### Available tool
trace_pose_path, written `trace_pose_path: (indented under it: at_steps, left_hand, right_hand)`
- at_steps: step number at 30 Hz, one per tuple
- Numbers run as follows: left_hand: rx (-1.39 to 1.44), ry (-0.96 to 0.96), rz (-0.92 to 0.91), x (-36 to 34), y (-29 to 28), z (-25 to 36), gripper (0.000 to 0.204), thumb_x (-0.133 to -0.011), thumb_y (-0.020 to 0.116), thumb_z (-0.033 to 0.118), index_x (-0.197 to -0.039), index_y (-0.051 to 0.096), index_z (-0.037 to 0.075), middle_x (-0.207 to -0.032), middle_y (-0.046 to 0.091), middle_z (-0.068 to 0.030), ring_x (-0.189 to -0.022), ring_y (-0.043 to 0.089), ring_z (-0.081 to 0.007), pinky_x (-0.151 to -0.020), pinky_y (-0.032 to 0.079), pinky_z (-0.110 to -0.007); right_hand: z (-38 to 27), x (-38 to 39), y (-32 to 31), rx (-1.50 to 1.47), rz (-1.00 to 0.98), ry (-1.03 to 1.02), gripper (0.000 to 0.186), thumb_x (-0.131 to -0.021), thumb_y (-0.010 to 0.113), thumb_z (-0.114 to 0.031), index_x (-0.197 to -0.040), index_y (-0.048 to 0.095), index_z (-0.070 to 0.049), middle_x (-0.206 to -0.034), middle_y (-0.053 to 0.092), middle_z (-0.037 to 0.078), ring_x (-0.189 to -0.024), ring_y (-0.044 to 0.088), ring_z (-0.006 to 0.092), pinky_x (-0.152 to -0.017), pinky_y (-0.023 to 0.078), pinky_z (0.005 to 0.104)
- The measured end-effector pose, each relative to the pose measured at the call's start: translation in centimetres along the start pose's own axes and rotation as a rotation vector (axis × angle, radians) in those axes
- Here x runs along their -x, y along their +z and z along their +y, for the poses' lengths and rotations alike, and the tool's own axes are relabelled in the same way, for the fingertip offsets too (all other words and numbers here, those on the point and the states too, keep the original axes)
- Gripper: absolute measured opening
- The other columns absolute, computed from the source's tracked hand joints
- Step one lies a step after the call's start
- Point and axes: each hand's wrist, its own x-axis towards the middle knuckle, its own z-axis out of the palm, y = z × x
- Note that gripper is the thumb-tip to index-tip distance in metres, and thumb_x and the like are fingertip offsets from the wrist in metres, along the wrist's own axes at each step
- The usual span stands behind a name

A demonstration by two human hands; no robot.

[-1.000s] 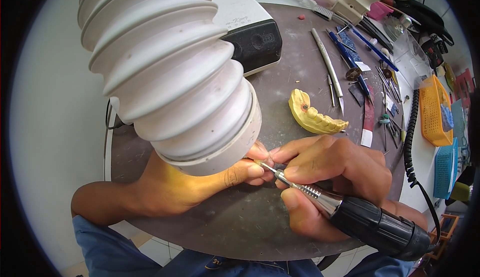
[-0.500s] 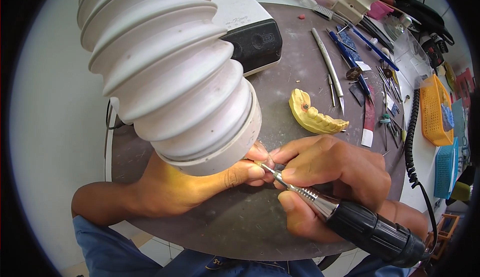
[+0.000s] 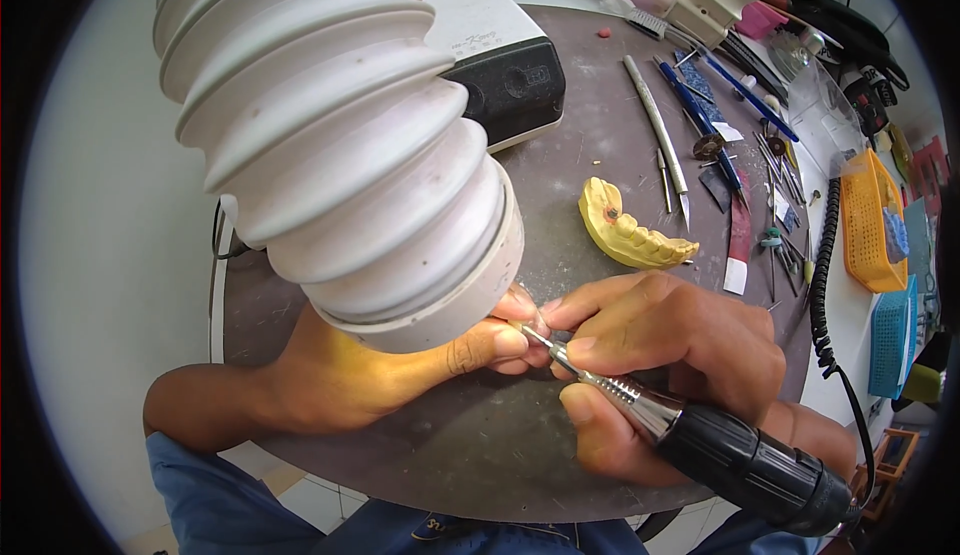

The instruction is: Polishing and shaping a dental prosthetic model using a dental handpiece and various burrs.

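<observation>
My right hand [image 3: 670,355] is wrapped round a rotary handpiece [image 3: 720,445] with a black body and a silver nose. Its thin bur points up and to the left, at my left fingertips. My left hand [image 3: 400,365] is closed, thumb and fingers pinching something small that the fingers mostly cover; I cannot make out what it is. The fingertips of both hands meet, and the bur's tip is at the pinched spot. Just beyond my hands lies a yellow dental model [image 3: 630,235], a curved row of teeth with one dark spot.
A white ribbed suction hose [image 3: 340,145] hangs over my left hand, hiding part of it. Behind it stands a white and black box [image 3: 510,85]. To the right lie a knife [image 3: 658,135], a blue pen-like tool [image 3: 700,130], several burs, a coiled cord [image 3: 825,265] and a yellow basket [image 3: 868,225].
Almost nothing differs. My right hand and the handpiece have shifted very slightly to the right; my left hand holds its place.
</observation>
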Motion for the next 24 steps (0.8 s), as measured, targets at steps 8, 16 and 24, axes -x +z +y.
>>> trace_pose_path:
  at_steps: [8, 16, 24]
  left_hand:
    - [0.044, -0.029, -0.035, -0.6, 0.1, 0.4, 0.017, -0.093, 0.06, -0.008, -0.107, 0.055, 0.0, -0.102, 0.065, -0.019, -0.093, 0.068, -0.0205, -0.083, 0.058, -0.031]
    - [0.092, -0.083, -0.012, 0.0, -0.2, 0.4, 0.016, -0.094, 0.059, -0.008, -0.107, 0.054, -0.001, -0.104, 0.065, -0.0187, -0.096, 0.069, -0.0209, -0.085, 0.059, -0.031]
    - [-0.025, -0.001, -0.044, 0.0, -0.1, 0.3, 0.016, -0.094, 0.06, -0.007, -0.109, 0.055, -0.002, -0.103, 0.066, -0.0168, -0.095, 0.069, -0.019, -0.086, 0.057, -0.029]
  right_hand:
    - [-0.6, 0.3, -0.6, 0.027, 0.015, 0.013, 0.023, -0.08, 0.073, -0.005, -0.096, 0.059, 0.003, -0.079, 0.066, 0.016, -0.081, 0.074, 0.0322, -0.071, 0.062, 0.0376]
    - [-0.2, 0.3, -0.3, -0.015, -0.019, 0.018, 0.023, -0.082, 0.073, -0.008, -0.096, 0.058, 0.004, -0.08, 0.066, 0.017, -0.084, 0.074, 0.0331, -0.073, 0.062, 0.0383]
    - [-0.1, 0.2, -0.1, -0.011, -0.01, 0.008, 0.024, -0.081, 0.074, -0.007, -0.095, 0.059, 0.004, -0.08, 0.067, 0.016, -0.083, 0.074, 0.0316, -0.076, 0.062, 0.0391]
